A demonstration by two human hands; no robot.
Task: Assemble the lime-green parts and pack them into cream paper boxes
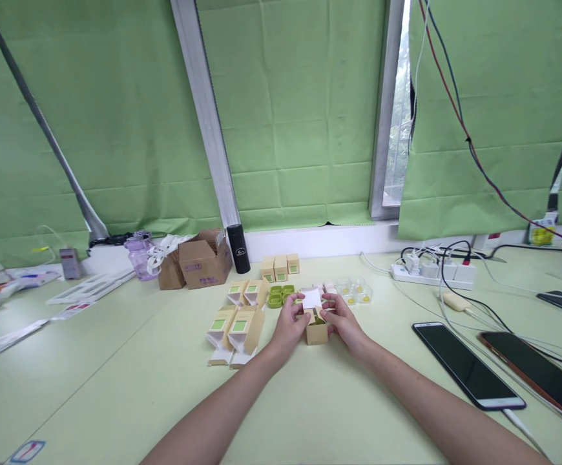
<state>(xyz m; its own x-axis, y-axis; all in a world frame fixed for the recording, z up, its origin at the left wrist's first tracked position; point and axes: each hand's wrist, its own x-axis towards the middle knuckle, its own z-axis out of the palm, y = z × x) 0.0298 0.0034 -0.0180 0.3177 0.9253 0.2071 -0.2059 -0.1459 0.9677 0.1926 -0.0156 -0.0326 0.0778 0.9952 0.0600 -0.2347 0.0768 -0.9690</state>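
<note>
While one open box [316, 334] was held by the fingers of the left hand [289, 327] and right hand [347, 324], four cartons [239, 323] were seen left, three closed boxes [281, 268] far.

Held box [316, 334] is coloured tan, raised flap [311, 298] white; green is seen inside. Open boxes [239, 325] at left are coloured tan, marked with green squares. Far tubs [275, 301] are coloured green. Clear cups [351, 299] at right are spotted yellow. Far-left carton [208, 261] is coloured brown, printed purple. Black tumbler [238, 250] is marked white. Tabletop [130, 387] is tinted pale green; curtains [300, 116], plain green.
</note>
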